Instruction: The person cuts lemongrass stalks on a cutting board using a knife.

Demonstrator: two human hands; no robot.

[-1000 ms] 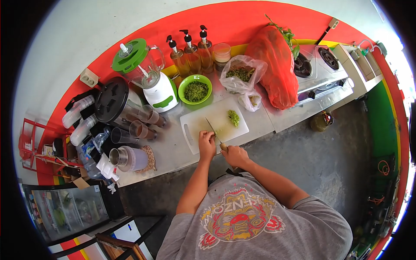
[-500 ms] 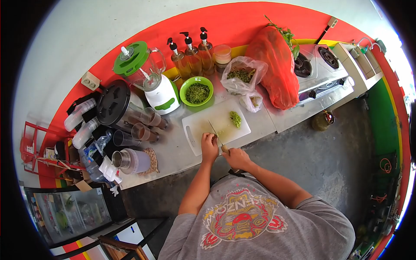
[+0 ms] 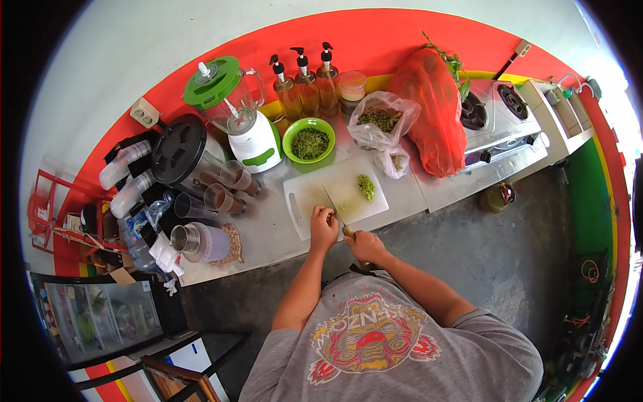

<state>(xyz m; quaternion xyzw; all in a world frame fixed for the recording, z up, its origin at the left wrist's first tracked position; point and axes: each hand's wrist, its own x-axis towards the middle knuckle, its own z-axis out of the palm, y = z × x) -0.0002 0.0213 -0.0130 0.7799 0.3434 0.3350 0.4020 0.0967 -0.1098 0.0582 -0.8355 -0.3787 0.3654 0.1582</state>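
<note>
My right hand (image 3: 366,245) grips the wooden handle of a knife (image 3: 333,202), whose blade points up and left across the white cutting board (image 3: 299,191). Close beside the blade, my left hand (image 3: 324,224) is closed with its fingers curled at the board's near edge. Whatever it may hold is too small to make out. A small heap of chopped green vegetable (image 3: 366,187) lies on the right half of the board, with a few bits near the blade. Behind the board stands a green bowl (image 3: 288,155) full of chopped greens.
A blender (image 3: 253,144), pump bottles (image 3: 307,90) and plastic bags (image 3: 382,120) line the back. On the right are a red bag (image 3: 429,114) and a gas stove (image 3: 492,115). Cups (image 3: 224,199) and a steel-topped jar (image 3: 201,242) stand left.
The whole view has shifted slightly with my head. Both hands and the knife stay almost in the same place over the board.
</note>
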